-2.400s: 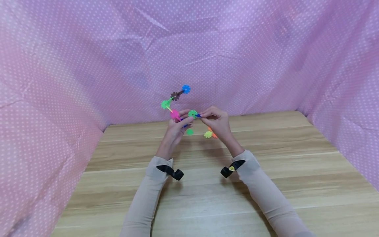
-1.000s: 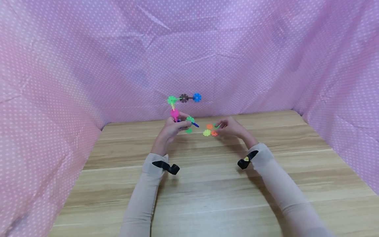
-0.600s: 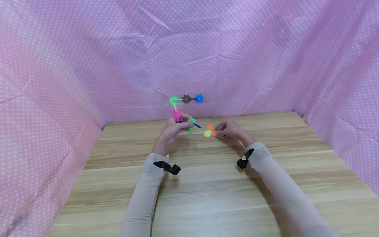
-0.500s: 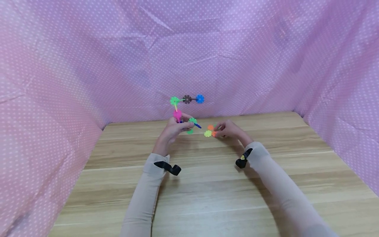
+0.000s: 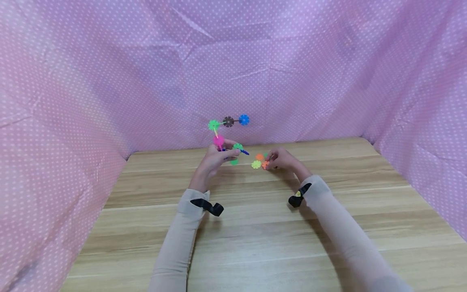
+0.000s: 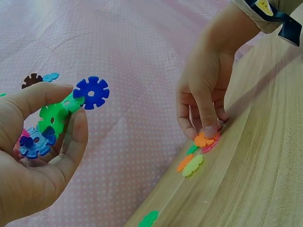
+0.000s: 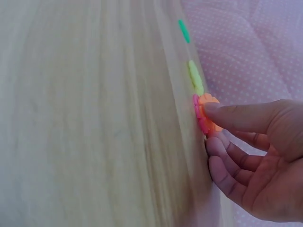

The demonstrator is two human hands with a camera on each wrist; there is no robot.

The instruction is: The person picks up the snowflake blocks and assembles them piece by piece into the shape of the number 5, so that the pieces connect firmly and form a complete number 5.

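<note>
A chain of interlocking notched plastic discs, with a light blue disc (image 5: 244, 119), a brown disc (image 5: 228, 121) and a pink disc (image 5: 218, 140) among them, is held above the table by my left hand (image 5: 213, 162). Its thumb and fingers pinch a green disc (image 6: 53, 118); a dark blue disc (image 6: 91, 92) sticks out past the fingertips. My right hand (image 5: 285, 159), low over the table's far part, pinches a loose orange disc (image 6: 203, 140) between thumb and fingers. A pink-red disc (image 7: 199, 115) shows right against that orange one.
Beside the right fingertips lie a yellow disc (image 5: 256, 164), another orange disc (image 5: 259, 157) and a green disc (image 6: 192, 149). A separate green disc (image 5: 234, 162) lies below the left hand. Pink dotted cloth (image 5: 233, 73) hangs behind the wooden table (image 5: 255, 243).
My right hand has left the dark blue disc on the chain, moved right and down to the loose discs, and taken hold of an orange one. The left hand keeps the chain, which has turned slightly.
</note>
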